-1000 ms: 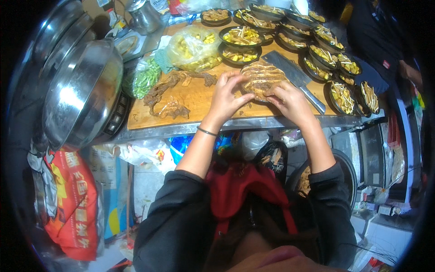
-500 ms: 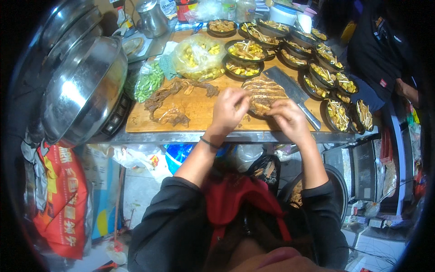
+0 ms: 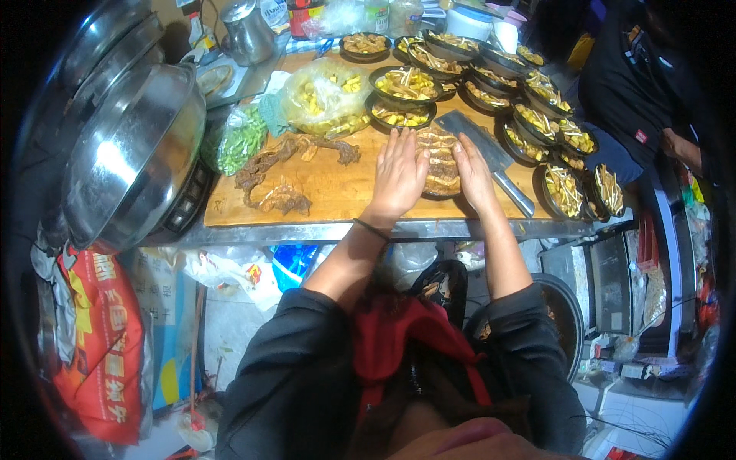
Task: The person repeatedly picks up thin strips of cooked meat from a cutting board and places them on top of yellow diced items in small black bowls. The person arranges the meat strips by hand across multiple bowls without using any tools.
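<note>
Sliced brown meat (image 3: 439, 162) in neat overlapping rows sits in what looks like a dark bowl, whose rim shows at the near side. My left hand (image 3: 400, 175) lies along the meat's left side with its fingers stretched out flat. Against the right side rests my right hand (image 3: 475, 175), fingers also straight and pointing away from me. The two palms flank the meat, and neither hand is closed on anything. A cleaver (image 3: 477, 142) lies just beyond my right hand, its handle toward me. Left of my hands, strips of dark cooked meat (image 3: 257, 170) lie on the wooden board (image 3: 345, 195).
Several black bowls (image 3: 565, 190) with yellow chunks and pale strips crowd the right and back. A bag of yellow chunks (image 3: 326, 96) and a bag of chopped greens (image 3: 239, 142) stand at the far left. A big metal bowl (image 3: 138, 153) looms left; a person (image 3: 632, 100) is at right.
Both hands have gone from bent, pinching fingers over the meat to flat, straightened fingers along its two sides. The view has shifted slightly.
</note>
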